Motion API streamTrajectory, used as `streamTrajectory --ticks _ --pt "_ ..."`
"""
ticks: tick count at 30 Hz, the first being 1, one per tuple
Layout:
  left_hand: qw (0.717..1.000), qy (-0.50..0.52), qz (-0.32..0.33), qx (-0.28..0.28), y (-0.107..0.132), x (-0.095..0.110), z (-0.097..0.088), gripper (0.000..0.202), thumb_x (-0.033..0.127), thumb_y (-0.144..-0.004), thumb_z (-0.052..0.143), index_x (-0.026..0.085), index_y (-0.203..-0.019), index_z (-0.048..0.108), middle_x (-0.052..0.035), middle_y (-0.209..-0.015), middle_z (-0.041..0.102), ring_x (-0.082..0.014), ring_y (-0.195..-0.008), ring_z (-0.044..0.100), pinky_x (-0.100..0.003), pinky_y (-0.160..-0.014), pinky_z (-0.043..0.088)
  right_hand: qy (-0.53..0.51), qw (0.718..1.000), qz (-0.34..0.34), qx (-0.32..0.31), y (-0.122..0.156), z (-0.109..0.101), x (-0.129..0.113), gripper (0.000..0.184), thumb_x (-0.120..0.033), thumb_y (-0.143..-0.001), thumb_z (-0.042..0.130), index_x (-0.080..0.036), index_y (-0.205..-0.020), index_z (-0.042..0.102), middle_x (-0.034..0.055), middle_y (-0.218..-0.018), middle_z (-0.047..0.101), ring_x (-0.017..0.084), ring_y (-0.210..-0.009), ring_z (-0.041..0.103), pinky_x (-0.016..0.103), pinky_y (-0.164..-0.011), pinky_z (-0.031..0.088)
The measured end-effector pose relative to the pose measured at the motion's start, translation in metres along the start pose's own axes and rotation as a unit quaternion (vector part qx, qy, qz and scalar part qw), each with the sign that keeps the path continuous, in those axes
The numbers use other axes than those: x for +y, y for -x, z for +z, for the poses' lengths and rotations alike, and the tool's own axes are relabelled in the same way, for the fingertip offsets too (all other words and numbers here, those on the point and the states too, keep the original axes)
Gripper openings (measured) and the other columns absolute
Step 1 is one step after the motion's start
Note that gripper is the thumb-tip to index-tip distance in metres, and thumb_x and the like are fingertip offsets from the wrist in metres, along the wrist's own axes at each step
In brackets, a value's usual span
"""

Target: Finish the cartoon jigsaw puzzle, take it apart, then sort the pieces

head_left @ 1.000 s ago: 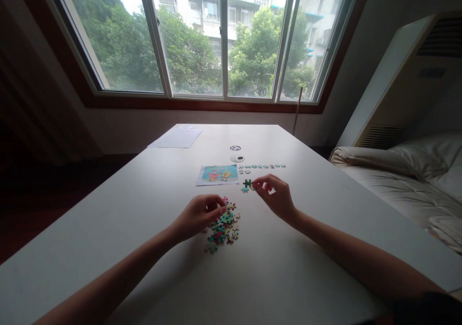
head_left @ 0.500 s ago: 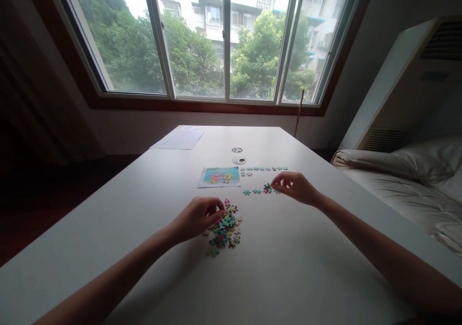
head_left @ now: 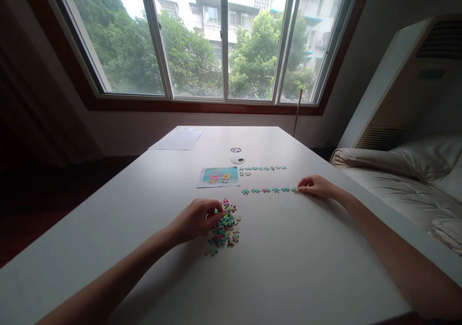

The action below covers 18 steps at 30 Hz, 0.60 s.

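Note:
A heap of colourful jigsaw pieces [head_left: 224, 226] lies on the white table [head_left: 288, 267]. My left hand [head_left: 197, 219] rests at the heap's left edge with its fingers curled into the pieces. My right hand [head_left: 315, 186] lies low on the table at the right end of a row of teal and pink pieces [head_left: 269, 190], fingertips pinched on the last piece. A second row of pieces [head_left: 262, 168] sits farther back. The puzzle's picture card [head_left: 218, 175] lies left of the rows.
Two small round objects [head_left: 237, 160] sit behind the card, and a sheet of paper [head_left: 176, 139] lies at the far left of the table. A bed with pale bedding [head_left: 404, 175] stands at the right. Large windows [head_left: 224, 36] fill the far wall.
My right hand has moved rightward along the table, leaving pieces spread in a row from near the card to its present spot. My left hand has stayed at the heap.

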<state>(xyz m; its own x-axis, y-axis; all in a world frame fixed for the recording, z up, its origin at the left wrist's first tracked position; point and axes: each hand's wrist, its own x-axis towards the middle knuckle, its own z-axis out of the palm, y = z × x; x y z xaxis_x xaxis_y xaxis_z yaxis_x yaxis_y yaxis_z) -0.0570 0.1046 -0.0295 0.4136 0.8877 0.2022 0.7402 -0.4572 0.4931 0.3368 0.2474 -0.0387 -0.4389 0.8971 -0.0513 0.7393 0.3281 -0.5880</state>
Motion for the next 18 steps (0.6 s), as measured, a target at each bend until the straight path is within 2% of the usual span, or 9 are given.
streamTrajectory --ticks 12,18 --pt "1.000 -0.018 -0.002 -0.002 0.003 -0.001 -0.002 0.015 0.023 -0.077 0.048 0.016 -0.074 0.061 0.0038 -0.054 0.050 -0.0077 -0.050 0.041 -0.018 -0.051 0.031 0.030 1.000 0.002 -0.003 0.000 0.004 -0.003 0.043 -0.053 -0.065 0.056 -0.014 -0.082 0.067 0.0049 -0.071 0.062 0.013 -0.060 0.051 0.022 -0.053 0.036" --pt "0.999 -0.045 -0.010 0.002 0.004 -0.009 -0.010 0.018 0.027 -0.080 0.047 0.016 -0.076 0.061 0.0015 -0.058 0.054 -0.0089 -0.052 0.045 -0.019 -0.053 0.034 0.036 0.999 0.002 -0.001 0.002 0.005 -0.005 0.040 -0.049 -0.066 0.055 -0.015 -0.083 0.067 0.0047 -0.072 0.062 0.014 -0.061 0.052 0.023 -0.054 0.038"
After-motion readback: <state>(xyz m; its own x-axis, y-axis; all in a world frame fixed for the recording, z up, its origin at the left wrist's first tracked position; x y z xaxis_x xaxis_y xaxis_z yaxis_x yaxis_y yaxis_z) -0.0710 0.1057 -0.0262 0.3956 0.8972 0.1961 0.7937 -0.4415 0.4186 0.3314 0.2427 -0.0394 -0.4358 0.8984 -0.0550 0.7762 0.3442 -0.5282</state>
